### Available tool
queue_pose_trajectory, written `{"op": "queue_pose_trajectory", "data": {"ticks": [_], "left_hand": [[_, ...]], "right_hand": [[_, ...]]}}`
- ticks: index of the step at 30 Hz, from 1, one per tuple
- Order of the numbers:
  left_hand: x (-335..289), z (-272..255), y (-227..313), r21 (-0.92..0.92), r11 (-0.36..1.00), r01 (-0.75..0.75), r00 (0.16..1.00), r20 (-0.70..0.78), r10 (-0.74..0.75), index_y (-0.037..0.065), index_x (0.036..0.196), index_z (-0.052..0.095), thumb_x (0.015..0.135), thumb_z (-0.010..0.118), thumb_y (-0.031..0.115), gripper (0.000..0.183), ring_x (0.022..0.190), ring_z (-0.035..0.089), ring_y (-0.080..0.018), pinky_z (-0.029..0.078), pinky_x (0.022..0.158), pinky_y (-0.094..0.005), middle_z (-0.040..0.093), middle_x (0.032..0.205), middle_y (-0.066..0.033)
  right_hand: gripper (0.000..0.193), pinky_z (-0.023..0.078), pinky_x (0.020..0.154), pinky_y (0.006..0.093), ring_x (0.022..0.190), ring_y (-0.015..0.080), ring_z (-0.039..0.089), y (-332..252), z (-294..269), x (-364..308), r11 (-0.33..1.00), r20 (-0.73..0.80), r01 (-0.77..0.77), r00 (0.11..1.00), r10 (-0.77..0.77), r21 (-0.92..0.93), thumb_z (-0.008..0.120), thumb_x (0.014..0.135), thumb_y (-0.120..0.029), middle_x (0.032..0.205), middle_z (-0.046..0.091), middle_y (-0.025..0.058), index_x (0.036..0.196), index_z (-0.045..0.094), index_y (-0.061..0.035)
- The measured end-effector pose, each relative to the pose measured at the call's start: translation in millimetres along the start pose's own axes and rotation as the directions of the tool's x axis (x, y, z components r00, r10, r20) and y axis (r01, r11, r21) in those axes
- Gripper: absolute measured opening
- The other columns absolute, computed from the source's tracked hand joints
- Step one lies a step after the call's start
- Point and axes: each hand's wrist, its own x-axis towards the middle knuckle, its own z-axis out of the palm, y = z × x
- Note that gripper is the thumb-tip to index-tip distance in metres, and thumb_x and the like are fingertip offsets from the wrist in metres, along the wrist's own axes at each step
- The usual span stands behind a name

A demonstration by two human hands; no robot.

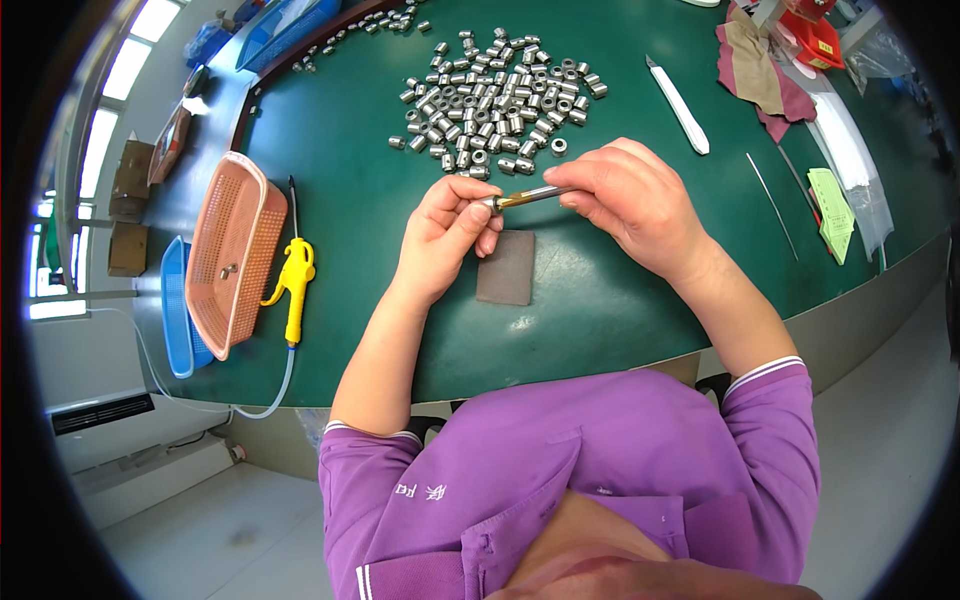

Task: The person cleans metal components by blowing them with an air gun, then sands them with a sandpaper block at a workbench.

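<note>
A small silver metal sleeve point(491, 205) is pinched between the thumb and fingers of my left hand point(440, 238). My right hand point(642, 203) grips the shank of a slim rod-shaped tool point(533, 196), silver with a gold-coloured front part. The tool points left, and its front end meets the sleeve; how deep it sits inside cannot be made out. Just below my hands, a flat brown-grey pad point(506, 270) lies on the green tabletop point(600, 320). Beyond them spreads a loose pile of similar metal sleeves point(500, 100).
At left stand a pink basket point(262, 215) with a few small parts inside, a blue basket point(176, 320) and a yellow air blow gun point(296, 280). Rightward lie a white utility knife point(680, 108), a thin rod point(772, 205), green paper point(832, 215), and cloths point(752, 65) near a red bin point(812, 45).
</note>
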Motion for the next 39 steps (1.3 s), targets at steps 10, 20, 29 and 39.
{"op": "queue_pose_trajectory", "data": {"ticks": [10, 20, 29, 39], "left_hand": [[-1.1, 4.5, -1.5, 0.028, 0.999, -0.034, 0.999, -0.037, 0.035, 0.002, 0.1, 0.05, 0.086, 0.052, 0.007, 0.014, 0.062, 0.049, -0.008, 0.042, 0.056, -0.0205, 0.054, 0.078, -0.0052], [0.0, -5.4, -3.3, 0.551, 0.734, -0.398, 0.894, 0.056, 0.444, 0.002, 0.094, 0.053, 0.079, 0.06, 0.004, 0.016, 0.077, 0.057, -0.018, 0.047, 0.068, -0.0264, 0.058, 0.087, -0.0094], [4.6, -3.7, 7.0, 0.67, 0.465, -0.579, 0.766, 0.25, 0.593, 0.002, 0.091, 0.054, 0.072, 0.063, -0.003, 0.021, 0.08, 0.058, -0.0238, 0.048, 0.068, -0.0306, 0.059, 0.088, -0.0114], [-2.4, 0.9, 1.1, 0.4, 0.862, -0.312, 0.94, 0.001, 0.34, 0.001, 0.096, 0.051, 0.082, 0.055, 0.0, 0.015, 0.067, 0.054, -0.0132, 0.045, 0.06, -0.0245, 0.056, 0.079, -0.0084]], "right_hand": [[0.023, 0.043, 0.059, 0.0319, 0.066, 0.0229, 0.053, 0.7, -1.5, -3.2, 0.998, 0.065, -0.043, 0.997, 0.047, -0.052, 0.067, 0.068, -0.006, 0.076, 0.057, 0.0055, 0.088, 0.057, -0.0046], [0.019, 0.041, 0.057, 0.0352, 0.066, 0.0253, 0.048, -2.3, 3.1, -6.7, 0.969, 0.151, -0.218, 0.96, 0.235, -0.118, 0.062, 0.075, -0.021, 0.068, 0.051, 0.0058, 0.073, 0.049, -0.0072], [0.034, 0.039, 0.057, 0.0344, 0.061, 0.0244, 0.047, -1.5, -0.6, -6.8, 0.854, 0.352, -0.512, 0.818, 0.455, 0.087, 0.047, 0.088, -0.033, 0.062, 0.048, 0.0077, 0.069, 0.048, -0.0048], [0.018, 0.041, 0.057, 0.0328, 0.065, 0.0228, 0.048, 0.5, 0.3, -3.8, 0.98, 0.144, -0.179, 0.971, 0.191, -0.093, 0.062, 0.076, -0.024, 0.069, 0.052, 0.0038, 0.077, 0.053, -0.0078]]}}
